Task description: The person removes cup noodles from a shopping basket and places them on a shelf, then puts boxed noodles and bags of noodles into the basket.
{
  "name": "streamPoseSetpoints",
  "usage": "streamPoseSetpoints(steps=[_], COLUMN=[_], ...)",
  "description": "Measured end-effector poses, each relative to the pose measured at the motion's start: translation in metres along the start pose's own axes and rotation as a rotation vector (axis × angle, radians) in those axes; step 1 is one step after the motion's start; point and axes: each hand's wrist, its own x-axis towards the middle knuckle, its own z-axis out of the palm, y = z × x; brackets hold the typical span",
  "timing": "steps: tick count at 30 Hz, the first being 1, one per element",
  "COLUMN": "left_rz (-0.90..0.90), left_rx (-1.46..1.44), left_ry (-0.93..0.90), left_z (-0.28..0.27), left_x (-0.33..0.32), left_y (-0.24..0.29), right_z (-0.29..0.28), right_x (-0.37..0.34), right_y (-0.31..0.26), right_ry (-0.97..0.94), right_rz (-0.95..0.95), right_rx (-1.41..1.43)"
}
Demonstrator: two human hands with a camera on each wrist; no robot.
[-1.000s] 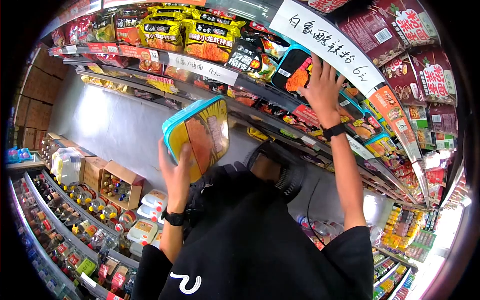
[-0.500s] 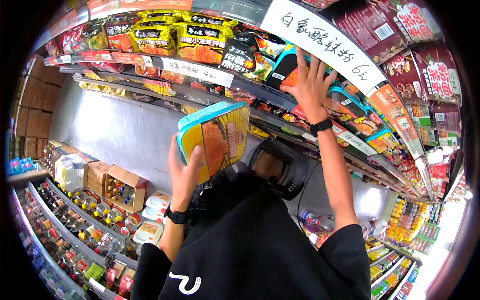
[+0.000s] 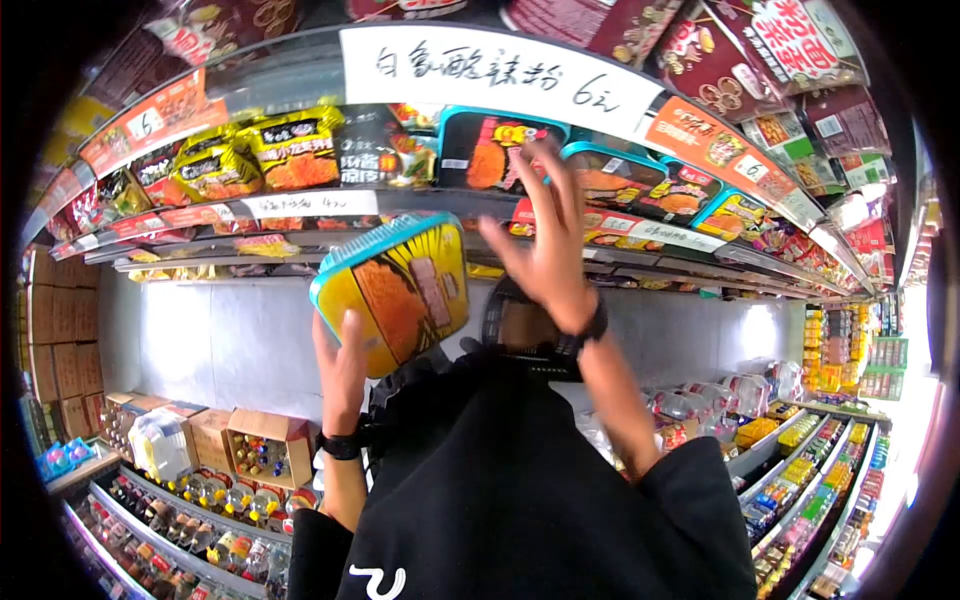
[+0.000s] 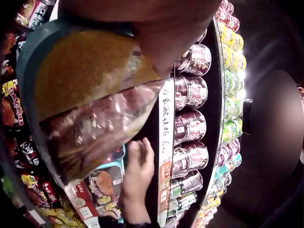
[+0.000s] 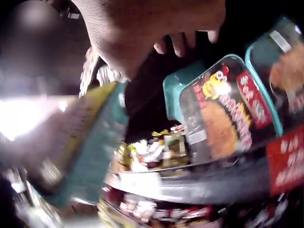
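Observation:
My left hand (image 3: 342, 380) grips a yellow noodle box with a teal rim (image 3: 400, 295), thumb over its front face; the box hangs tilted before the shelves. In the left wrist view that box (image 4: 95, 95) fills much of the left side. My right hand (image 3: 550, 240), blurred, is raised with fingers spread and holds nothing. Behind its fingertips a black box with a teal rim (image 3: 490, 155) stands on the shelf. The right wrist view shows the same kind of box (image 5: 221, 111) below the fingers (image 5: 178, 45).
A white handwritten price sign (image 3: 500, 75) hangs on the shelf edge above the boxes. Yellow noodle packets (image 3: 290, 150) sit at the left of that shelf. Below are a dark basket (image 3: 525, 335) on the floor and an open carton of bottles (image 3: 268, 450).
My right hand has drawn back from the shelf boxes and moved left and down. The head view has turned, so the shelves lie more level. The left hand still grips its box.

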Motion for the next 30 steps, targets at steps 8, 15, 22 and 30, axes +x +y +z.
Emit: streamPoseSetpoints(steps=[8,15,22,30], left_rz=[0.205,0.406,0.419,0.558], left_rx=[0.131,0.205,0.232,0.499], left_ry=[-0.502,-0.827,-0.776,-0.704], left_z=[0.087,0.191,0.229,0.263], left_x=[-0.013,-0.028,-0.005,0.074], left_y=[-0.007,0.008,-0.024,-0.011], right_z=[-0.04,-0.104,-0.126,-0.088], right_x=[-0.126,-0.172,-0.175,-0.077], right_y=[-0.02,0.023,0.13,0.181], right_ry=[-0.112,0.033,0.107,-0.233], right_rz=[0.679,0.77,0.716,0.952], right_rx=[0.955,0.967,0.797,0.647])
